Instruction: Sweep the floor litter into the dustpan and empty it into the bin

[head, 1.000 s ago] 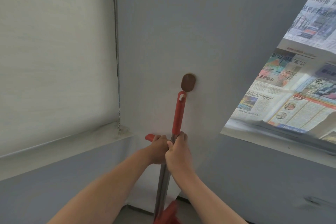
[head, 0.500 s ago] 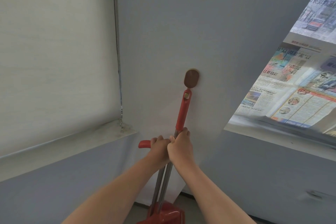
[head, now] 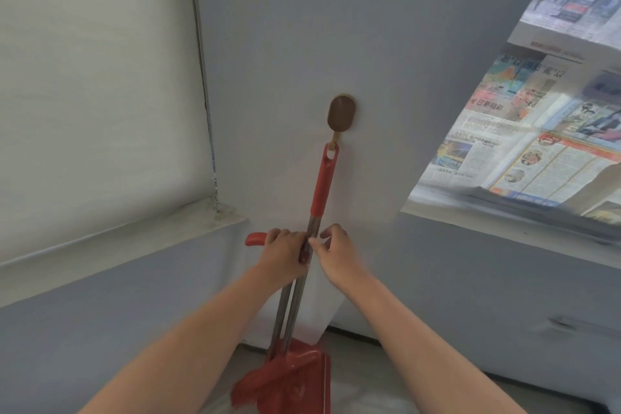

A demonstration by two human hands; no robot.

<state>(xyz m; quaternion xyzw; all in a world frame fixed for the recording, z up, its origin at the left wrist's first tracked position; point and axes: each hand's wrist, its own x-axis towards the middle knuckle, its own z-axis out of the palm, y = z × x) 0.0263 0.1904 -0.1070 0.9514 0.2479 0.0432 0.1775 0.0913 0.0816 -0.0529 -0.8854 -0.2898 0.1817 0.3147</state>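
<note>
White fabric, a roller blind (head: 94, 77), fills the left, with a dusty window sill (head: 117, 239) beneath it. Just right of the sill a red stub sticks out sideways: the bent top of the dustpan handle (head: 255, 239). The left hand (head: 285, 249) is curled round it, and seems to gather the two metal poles together so the set hangs as one. Next comes the broom (head: 322, 178), its red grip upright against the wall and its loop caught on the brown hook (head: 341, 114), which takes its weight. The right hand (head: 339, 252) sits just beside the pole with bent fingers, their tips at the metal. Whether it pinches the pole or only touches it I cannot tell; it looks placed to steady the pole. Low down, the red dustpan (head: 302, 376) rests near the floor by the wall, the broom's bristles (head: 258, 383) against it. Far right, newspapers (head: 537, 144) cover a window, probably for shade. No litter or bin is in view, so the sweeping itself cannot be judged from here.
</note>
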